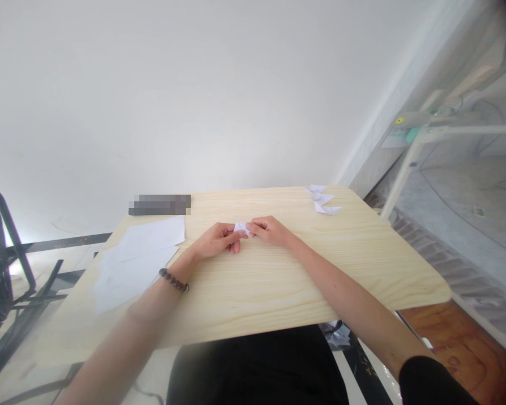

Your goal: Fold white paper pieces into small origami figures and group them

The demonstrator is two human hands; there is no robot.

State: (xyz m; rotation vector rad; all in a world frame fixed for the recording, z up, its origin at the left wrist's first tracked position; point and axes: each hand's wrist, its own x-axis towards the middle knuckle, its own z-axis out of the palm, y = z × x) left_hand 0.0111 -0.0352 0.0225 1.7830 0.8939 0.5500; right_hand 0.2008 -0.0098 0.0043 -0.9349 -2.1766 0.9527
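Note:
A small folded piece of white paper [240, 226] is held between both hands above the middle of the table [253, 292]. My left hand [219, 240] grips its left side, thumb on top and fingers beneath. From the right, my right hand [270, 230] pinches the paper's right edge between thumb and fingers. Parts of the paper are covered by the fingertips, so its full shape is hidden. At the back right of the table lie several folded white paper pieces [324, 199] with pointed ends, set in a column.
Loose white paper sheets [139, 253] overlap on the table's left side, partly behind my left forearm. A dark pixelated object [160, 205] sits at the back left edge. A white wall [219, 101] rises behind the table; a white metal frame [405, 174] stands to the right.

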